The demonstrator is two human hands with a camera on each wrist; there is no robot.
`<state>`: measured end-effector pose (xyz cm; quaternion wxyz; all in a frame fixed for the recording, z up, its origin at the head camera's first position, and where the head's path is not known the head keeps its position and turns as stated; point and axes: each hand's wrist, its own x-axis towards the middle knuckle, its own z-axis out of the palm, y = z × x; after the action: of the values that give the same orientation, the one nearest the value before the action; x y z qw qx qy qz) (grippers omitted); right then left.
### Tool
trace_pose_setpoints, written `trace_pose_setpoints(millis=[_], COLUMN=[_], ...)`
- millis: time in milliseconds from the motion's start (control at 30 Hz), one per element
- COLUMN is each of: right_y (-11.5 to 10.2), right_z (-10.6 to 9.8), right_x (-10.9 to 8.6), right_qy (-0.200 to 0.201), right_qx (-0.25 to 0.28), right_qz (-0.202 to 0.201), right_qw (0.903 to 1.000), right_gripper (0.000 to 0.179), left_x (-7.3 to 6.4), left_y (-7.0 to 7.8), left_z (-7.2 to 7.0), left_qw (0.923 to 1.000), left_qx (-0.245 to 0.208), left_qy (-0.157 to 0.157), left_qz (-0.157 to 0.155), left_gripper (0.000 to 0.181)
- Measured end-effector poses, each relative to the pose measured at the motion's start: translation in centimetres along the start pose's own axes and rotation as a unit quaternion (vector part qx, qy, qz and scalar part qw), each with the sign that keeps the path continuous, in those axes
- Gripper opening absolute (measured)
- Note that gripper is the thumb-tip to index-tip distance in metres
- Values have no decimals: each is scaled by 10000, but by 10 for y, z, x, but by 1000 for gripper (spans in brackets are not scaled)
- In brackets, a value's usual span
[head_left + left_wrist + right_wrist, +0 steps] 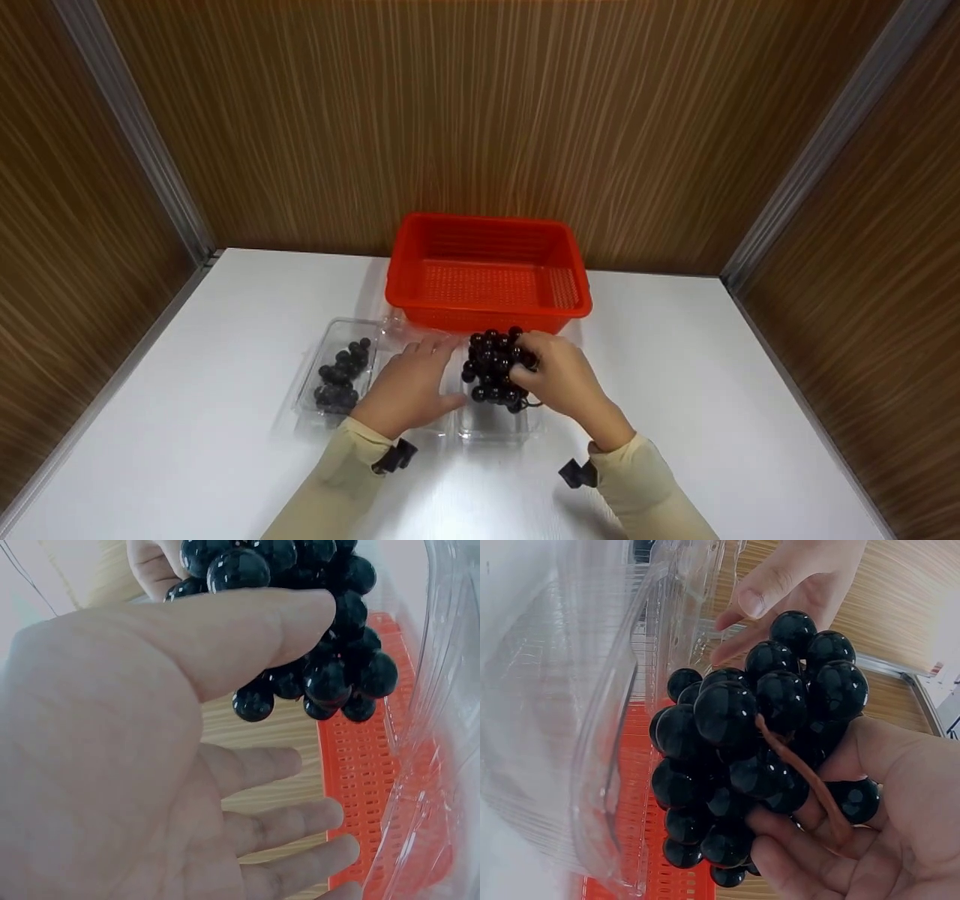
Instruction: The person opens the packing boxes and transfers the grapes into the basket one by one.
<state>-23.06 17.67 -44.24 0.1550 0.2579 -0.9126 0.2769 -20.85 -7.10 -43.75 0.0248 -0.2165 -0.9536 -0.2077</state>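
A bunch of dark grapes [491, 366] with a brown stem is gripped by my right hand [561, 375], its fingers curled round the right side. The bunch is above a clear plastic box [495, 431]. My left hand [411, 386] has its fingers extended and thumb apart, over the hinged middle of the clear packaging. In the left wrist view its thumb overlaps the grapes [238, 570]; whether it touches them I cannot tell. Left of that hand, a second clear compartment [306, 390] has more dark grapes [341, 373] in or under it.
A red plastic basket [487, 311] with perforated sides and floor stands behind the boxes, near the back wall [480, 112]. The white table [697, 420] extends on both sides, with wood-grain panels at left and right.
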Motion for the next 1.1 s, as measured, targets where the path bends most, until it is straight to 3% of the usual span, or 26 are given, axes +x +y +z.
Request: trace_pose_setpoints(millis=[433, 767, 1100], right_y=[1, -1, -3], right_z=[-3, -2, -3], right_x=[1, 1, 0], right_qy=[27, 341, 421], right_qx=[268, 127, 302], right_qz=[84, -79, 60], right_qw=[9996, 9993, 9986], right_gripper=[4, 13, 12], left_x=[0, 3, 5], left_y=[1, 0, 3], left_z=[-1, -1, -3], left_qw=[10000, 9995, 9981], left_qx=[-49, -122, -100], left_qy=[51, 266, 566], left_qz=[21, 141, 236], left_gripper=[86, 81, 76])
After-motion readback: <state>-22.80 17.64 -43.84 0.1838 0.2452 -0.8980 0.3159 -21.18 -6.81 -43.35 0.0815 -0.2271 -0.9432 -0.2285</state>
